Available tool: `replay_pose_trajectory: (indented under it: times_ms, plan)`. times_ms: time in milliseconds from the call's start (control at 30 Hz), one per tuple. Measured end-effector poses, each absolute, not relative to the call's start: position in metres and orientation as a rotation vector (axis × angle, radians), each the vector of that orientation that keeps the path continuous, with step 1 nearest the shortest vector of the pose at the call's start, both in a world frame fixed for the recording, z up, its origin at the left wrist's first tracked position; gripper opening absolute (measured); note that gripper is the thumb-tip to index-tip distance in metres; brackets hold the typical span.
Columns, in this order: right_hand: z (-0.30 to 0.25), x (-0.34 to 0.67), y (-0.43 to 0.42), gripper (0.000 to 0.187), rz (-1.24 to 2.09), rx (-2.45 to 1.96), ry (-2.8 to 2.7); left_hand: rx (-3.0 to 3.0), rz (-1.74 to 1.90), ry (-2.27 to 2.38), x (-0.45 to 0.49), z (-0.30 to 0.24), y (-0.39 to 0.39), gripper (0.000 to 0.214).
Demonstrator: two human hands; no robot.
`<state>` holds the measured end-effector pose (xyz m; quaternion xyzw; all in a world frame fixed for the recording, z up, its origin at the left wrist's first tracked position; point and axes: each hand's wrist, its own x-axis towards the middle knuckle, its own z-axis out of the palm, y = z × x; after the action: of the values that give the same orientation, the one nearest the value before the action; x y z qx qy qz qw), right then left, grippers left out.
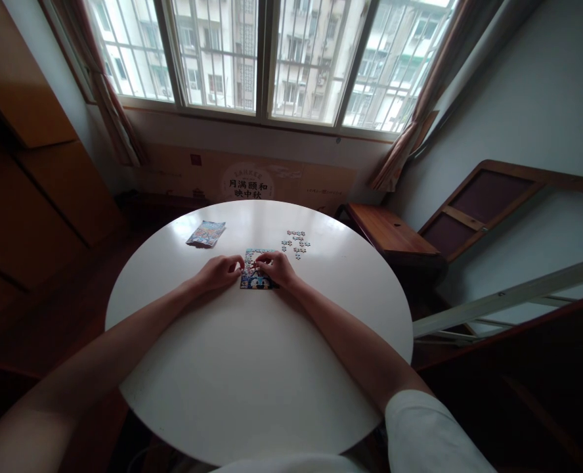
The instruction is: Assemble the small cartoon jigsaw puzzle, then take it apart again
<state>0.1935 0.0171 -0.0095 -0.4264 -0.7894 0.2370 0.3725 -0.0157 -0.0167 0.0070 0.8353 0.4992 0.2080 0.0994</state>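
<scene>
"Blue-patterned puzzle [259,283], where?"
"Under my right hand [278,268], fingers bent; my left hand [218,272] curls at its left edge. From here I can't tell whether either pinches a piece."
"Farther out?"
"Loose pieces [299,250] ahead right, a creased picture [206,233] ahead left, on the white surface [252,361]."

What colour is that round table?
The round, glossy white table is plain white; the head view shows it best.
</scene>
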Motion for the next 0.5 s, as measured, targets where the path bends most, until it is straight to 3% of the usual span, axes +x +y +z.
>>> replay_pose_trajectory:
  times_ms: [500]
  plan:
    - [-0.0054, 0.1937, 0.0120, 0.009, 0.421, -1.096, -2.150, 2.458, 0.635, 1.460, -0.0153, 0.0086, -0.0174, 0.024]
